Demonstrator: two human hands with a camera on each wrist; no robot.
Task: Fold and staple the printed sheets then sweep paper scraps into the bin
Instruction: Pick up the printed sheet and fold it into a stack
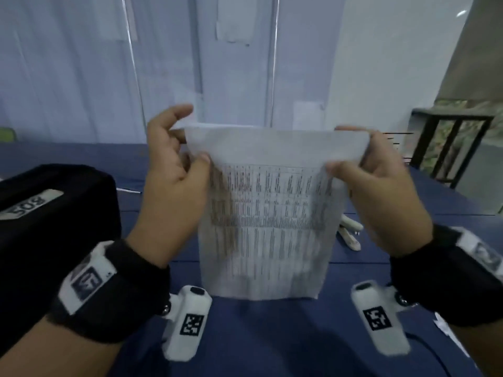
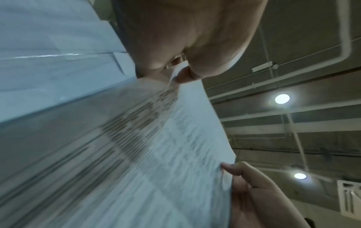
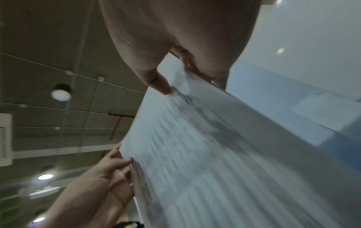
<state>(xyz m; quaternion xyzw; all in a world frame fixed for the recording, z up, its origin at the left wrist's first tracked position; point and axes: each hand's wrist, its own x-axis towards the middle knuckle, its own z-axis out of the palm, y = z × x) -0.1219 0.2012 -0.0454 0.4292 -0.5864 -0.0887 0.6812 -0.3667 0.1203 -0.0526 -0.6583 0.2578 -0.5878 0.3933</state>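
A: Report the state of the fingers.

B: The left hand pinches the upper left corner of the printed sheets: thumb on the near face, curled fingers behind the top edge. The right hand pinches the upper right corner in the same way, thumb in front, fingers behind. Both grips are closed on the paper only.

A: Confirm from the wrist views.

B: In the left wrist view the left thumb tip presses a turned-up corner of the sheets, and the right hand holds the far edge. In the right wrist view the right thumb presses the near corner of the sheets, and the left hand grips the opposite edge. The print is blurred in both views.

A: Position of the sheets?

B: Held upright between the two hands, above the blue desk, printed table facing the person. The top strip is blank. Whether the lower edge touches the desk cannot be determined.

A: Surrounding items?

B: A white stapler lies on the desk behind the sheets, to the right. A black box with a label stands at the left. White paper scraps lie at the right edge of the desk, near the right wrist.
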